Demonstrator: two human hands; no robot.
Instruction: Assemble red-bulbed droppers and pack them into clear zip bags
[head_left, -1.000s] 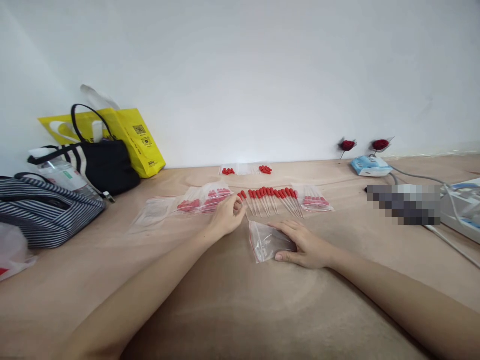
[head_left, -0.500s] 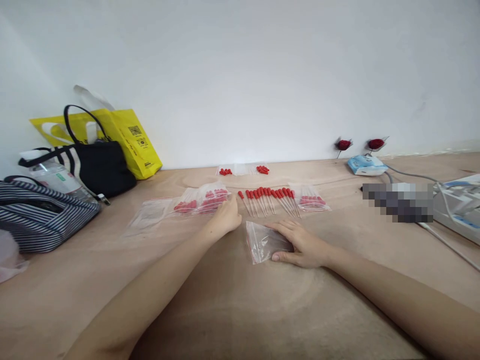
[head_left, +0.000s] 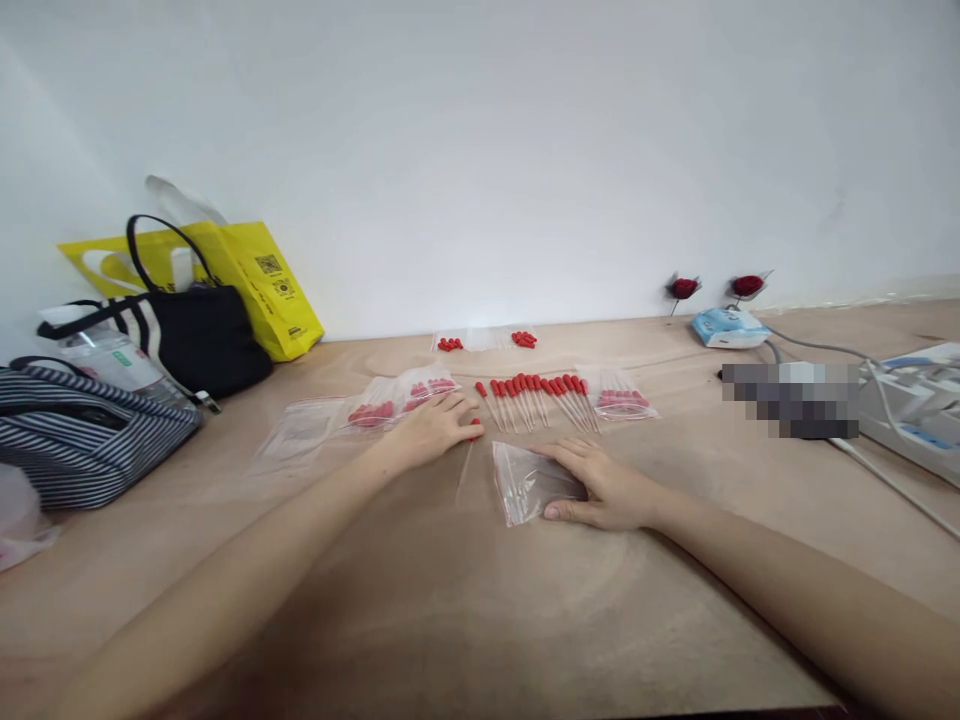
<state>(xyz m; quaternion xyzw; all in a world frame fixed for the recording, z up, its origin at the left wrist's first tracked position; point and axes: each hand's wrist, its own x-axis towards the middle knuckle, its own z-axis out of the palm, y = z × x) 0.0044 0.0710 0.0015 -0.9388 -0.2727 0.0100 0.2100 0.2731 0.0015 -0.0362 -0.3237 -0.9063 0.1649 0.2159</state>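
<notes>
My left hand [head_left: 433, 433] pinches a dropper by its red bulb [head_left: 475, 428], and the thin clear stem slants down toward the table. Just right of it lies a row of red-bulbed droppers [head_left: 531, 392] with their stems toward me. My right hand [head_left: 604, 487] is around the right end of a clear zip bag [head_left: 531, 488], thumb at the lower edge and fingers along the upper edge. The bag looks flat. Behind my left hand, filled zip bags [head_left: 370, 412] show red bulbs through the plastic. Another filled bag [head_left: 621, 398] lies right of the row.
A flat clear bag [head_left: 296, 432] lies at left. By the wall is a bag with red bulbs [head_left: 525, 340]. Left stand a yellow bag [head_left: 281, 300], a black bag [head_left: 217, 335] and a striped pouch [head_left: 112, 440]. Right are a tissue pack [head_left: 727, 328] and cables [head_left: 896, 488].
My left hand has moved slightly left and turned, so the dropper between its fingers now shows. The right hand and its zip bag have stayed in place.
</notes>
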